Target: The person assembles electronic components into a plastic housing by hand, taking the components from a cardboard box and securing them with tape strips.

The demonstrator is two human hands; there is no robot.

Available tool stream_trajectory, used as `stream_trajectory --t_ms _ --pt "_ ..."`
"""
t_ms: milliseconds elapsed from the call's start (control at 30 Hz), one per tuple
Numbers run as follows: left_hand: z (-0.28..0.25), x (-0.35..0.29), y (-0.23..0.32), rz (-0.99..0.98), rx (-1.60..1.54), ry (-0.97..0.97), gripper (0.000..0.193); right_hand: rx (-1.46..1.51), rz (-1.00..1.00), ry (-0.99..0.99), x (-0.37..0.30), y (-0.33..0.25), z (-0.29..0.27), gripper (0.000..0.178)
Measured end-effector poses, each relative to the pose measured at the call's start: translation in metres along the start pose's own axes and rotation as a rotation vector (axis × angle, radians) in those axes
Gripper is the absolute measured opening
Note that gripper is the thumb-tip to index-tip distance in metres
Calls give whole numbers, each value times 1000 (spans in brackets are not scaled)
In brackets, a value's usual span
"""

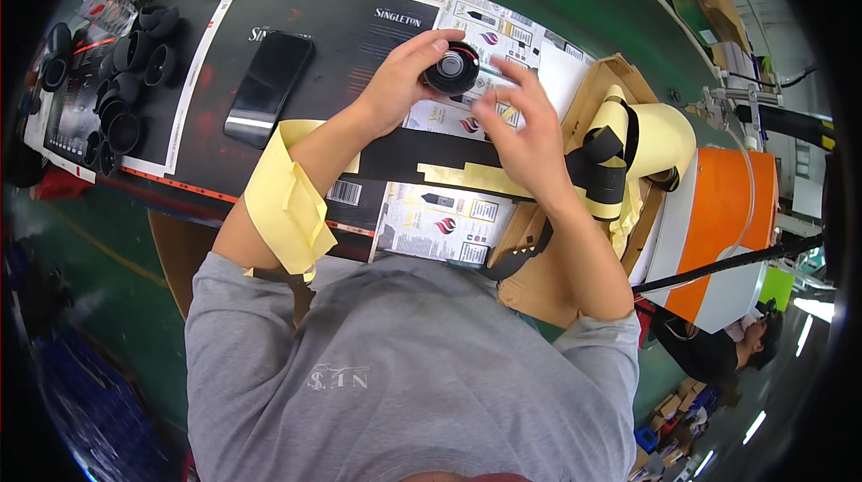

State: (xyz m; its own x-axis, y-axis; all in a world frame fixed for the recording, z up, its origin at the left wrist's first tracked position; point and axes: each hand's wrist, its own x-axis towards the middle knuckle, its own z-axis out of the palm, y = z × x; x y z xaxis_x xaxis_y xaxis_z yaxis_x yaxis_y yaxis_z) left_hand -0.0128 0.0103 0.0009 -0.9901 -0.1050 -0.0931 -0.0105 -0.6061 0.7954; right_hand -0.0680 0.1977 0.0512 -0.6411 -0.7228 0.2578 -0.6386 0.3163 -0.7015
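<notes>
My left hand (395, 82) is closed around a black round cup-shaped part (453, 78), its round end with a grey centre facing up. My right hand (525, 132) hovers just to the right of it, fingers apart and slightly blurred, with nothing visible in them. A loop of yellow backing paper (283, 199) hangs around my left forearm. Below my hands a black strip (395, 151) runs across the table, with pieces of yellow backing (471, 177) along it. To the right lies a roll of yellow backing (663, 136) with black pieces (603, 172) on it.
Several black cup-shaped parts (126, 78) cluster at the far left. A black phone (269, 87) lies between them and my left hand. Printed sheets (440, 221) cover the tabletop. A cardboard box (620, 78) sits under the roll, beside an orange and white panel (732, 212). Another person (709, 343) is at the right.
</notes>
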Motion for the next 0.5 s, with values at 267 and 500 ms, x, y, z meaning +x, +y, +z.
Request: stream_trajectory --t_ms 267,500 --pt "0 3 -7 12 29 -27 41 96 -1 84 32 18 29 15" --pt "0 1 -6 29 46 0 38 -24 223 211 42 21 33 41"
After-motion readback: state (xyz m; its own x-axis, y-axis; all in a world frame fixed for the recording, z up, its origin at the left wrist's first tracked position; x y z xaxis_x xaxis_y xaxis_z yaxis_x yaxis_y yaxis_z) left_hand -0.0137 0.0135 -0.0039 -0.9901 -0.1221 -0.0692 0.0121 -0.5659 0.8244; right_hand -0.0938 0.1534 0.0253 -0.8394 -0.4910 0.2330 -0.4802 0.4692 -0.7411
